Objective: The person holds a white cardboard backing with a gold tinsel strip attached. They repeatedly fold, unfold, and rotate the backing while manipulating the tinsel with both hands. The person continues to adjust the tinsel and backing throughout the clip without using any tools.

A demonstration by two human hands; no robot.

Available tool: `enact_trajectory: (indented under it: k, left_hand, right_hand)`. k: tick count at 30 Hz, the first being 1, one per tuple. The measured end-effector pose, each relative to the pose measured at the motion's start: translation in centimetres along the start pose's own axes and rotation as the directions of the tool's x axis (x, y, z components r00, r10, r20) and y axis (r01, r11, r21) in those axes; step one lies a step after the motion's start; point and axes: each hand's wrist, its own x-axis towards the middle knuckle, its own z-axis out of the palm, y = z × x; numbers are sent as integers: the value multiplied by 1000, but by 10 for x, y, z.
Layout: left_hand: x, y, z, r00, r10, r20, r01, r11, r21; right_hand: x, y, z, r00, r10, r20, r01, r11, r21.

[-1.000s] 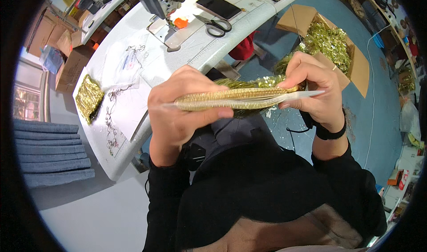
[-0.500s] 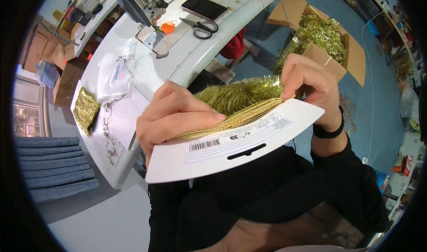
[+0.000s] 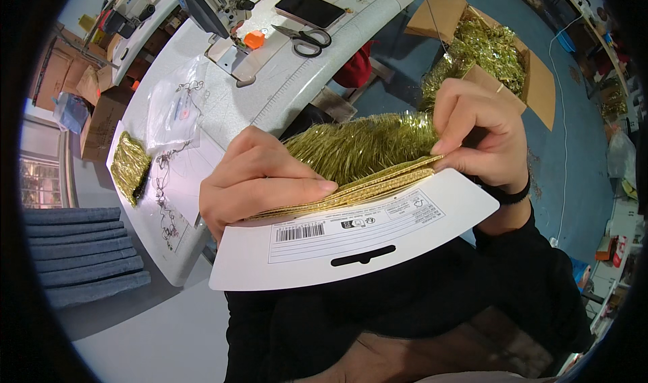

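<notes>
Between my hands is a bundle of gold-green tinsel fringe, its woven gold edge folded in several layers. A white cardboard hang card with a barcode label and a slotted hole lies along that edge, on the side toward me. My left hand is closed on the left part of the bundle, thumb pressed over the layered edge. My right hand pinches the right end of the edge between thumb and fingers, beside the card's corner. The fringe strands point away from me. Fingers behind the card are hidden.
Ahead stands a sewing machine on a pale table with black scissors and a phone. A tinsel piece lies at the left. An open cardboard box of tinsel sits on the floor at right.
The card and bundle have come slightly lower and nearer me. More of the fringe shows behind the edge. My right hand has shifted a little right, my left slightly left; both still grip.
</notes>
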Motion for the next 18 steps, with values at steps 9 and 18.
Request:
enact_trajectory:
  k: [9,18]
  left_hand:
    - [3,6,-1,998,-54,-15,54,998,-34]
    - [0,4,14,982,-84,-169,74,995,-65]
  right_hand:
    - [1,-6,-1,994,-101,-37,96,987,-132]
    - [-1,-6,-2,993,-112,-31,108,987,-117]
